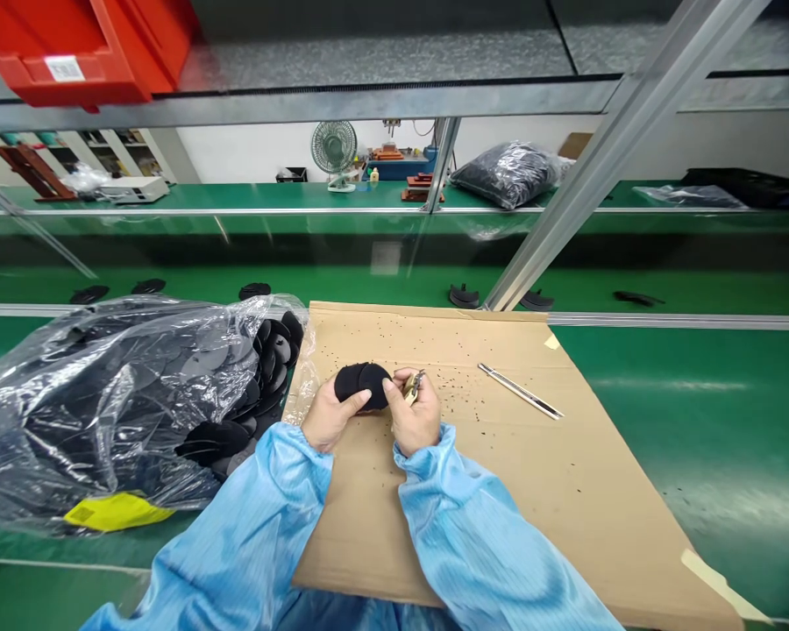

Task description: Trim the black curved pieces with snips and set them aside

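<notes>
Head-worn view, looking forward and down

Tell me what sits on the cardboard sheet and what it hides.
A metal craft knife and scattered black specks lie on the cardboard sheet; a black round pad is held just above it. Whatever lies beneath the sheet is covered; green bench shows around it.
</notes>
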A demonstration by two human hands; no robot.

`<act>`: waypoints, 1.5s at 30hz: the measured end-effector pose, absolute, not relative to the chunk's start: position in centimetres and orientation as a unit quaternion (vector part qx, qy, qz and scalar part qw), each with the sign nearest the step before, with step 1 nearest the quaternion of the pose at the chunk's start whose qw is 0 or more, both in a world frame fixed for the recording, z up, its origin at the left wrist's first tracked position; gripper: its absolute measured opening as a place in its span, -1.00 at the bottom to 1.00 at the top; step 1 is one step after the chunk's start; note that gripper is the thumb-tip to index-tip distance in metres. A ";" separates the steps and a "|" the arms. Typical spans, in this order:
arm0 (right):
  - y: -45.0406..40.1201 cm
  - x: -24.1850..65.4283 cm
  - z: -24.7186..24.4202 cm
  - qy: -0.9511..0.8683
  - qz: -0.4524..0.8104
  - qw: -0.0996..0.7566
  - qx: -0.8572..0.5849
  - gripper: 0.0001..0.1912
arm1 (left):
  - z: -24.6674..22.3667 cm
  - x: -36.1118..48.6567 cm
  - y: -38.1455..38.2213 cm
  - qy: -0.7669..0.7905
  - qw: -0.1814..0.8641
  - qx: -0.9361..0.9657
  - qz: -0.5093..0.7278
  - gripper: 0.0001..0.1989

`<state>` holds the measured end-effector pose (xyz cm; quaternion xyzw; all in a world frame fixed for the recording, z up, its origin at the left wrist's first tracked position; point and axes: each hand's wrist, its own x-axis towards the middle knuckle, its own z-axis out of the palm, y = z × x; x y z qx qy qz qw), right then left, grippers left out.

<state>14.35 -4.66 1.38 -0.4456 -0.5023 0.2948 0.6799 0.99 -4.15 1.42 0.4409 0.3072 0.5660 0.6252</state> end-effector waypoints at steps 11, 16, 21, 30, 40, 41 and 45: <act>-3.6 16.2 1.3 -0.613 0.375 0.538 -0.440 -0.62 | 0.9 0.7 -4.0 0.341 0.609 0.429 0.574 -0.60; -3.9 17.0 2.3 -0.669 0.388 0.468 -0.427 -0.61 | 1.5 0.7 -4.3 0.304 0.640 0.455 0.540 -0.65; -4.2 16.6 2.2 -0.623 0.422 0.480 -0.451 -0.56 | 1.8 0.6 -4.5 0.293 0.651 0.453 0.533 -0.72; -4.1 16.1 1.7 -0.576 0.438 0.512 -0.464 -0.57 | 1.9 0.5 -4.5 0.287 0.672 0.436 0.526 -0.67; -5.3 15.3 2.2 -0.665 0.338 0.548 -0.379 -0.78 | 2.2 -0.3 -3.8 0.347 0.744 0.317 0.475 -0.41; -5.3 15.3 2.3 -0.673 0.316 0.550 -0.381 -0.81 | 2.2 -0.3 -3.8 0.342 0.746 0.324 0.472 -0.41; -5.3 15.3 2.2 -0.710 0.235 0.551 -0.370 -0.85 | 2.1 -0.3 -4.1 0.319 0.760 0.343 0.450 -0.48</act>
